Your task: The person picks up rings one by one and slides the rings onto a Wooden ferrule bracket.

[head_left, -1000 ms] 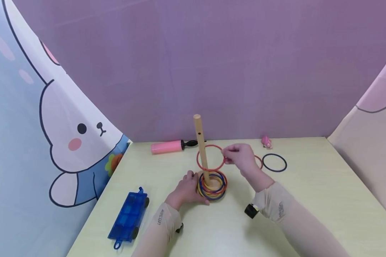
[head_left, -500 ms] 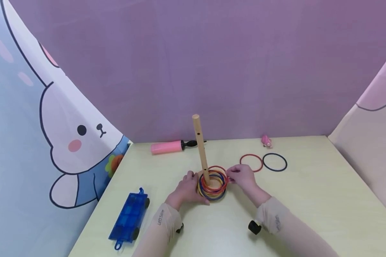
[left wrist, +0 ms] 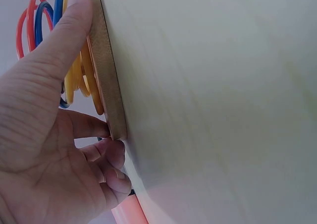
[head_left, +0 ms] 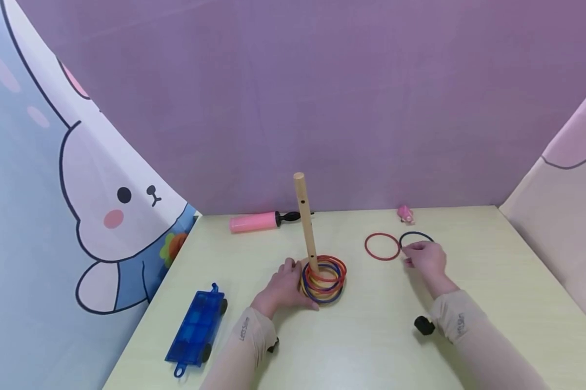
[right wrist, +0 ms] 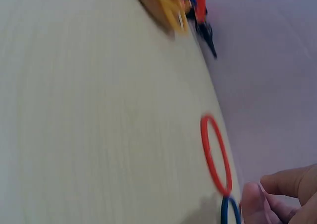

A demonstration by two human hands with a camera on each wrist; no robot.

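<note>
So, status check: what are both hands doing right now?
Left hand steadies peg base. Right hand at dark ring, grip unclear. Red ring beside. Nothing blocking.

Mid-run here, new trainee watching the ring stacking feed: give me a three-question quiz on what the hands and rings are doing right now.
1. True or false: the left hand rests against the wooden base of the peg.
2. Which loose ring is the right hand at? A) red ring B) dark blue ring C) a yellow ring
3. Fill in: the loose red ring lies flat on the ____, apart from the stacked rings.

Key: 1 true; 2 B, its fingertips are at that ring's near edge, though a firm grip cannot be confirmed; 3 table.
</note>
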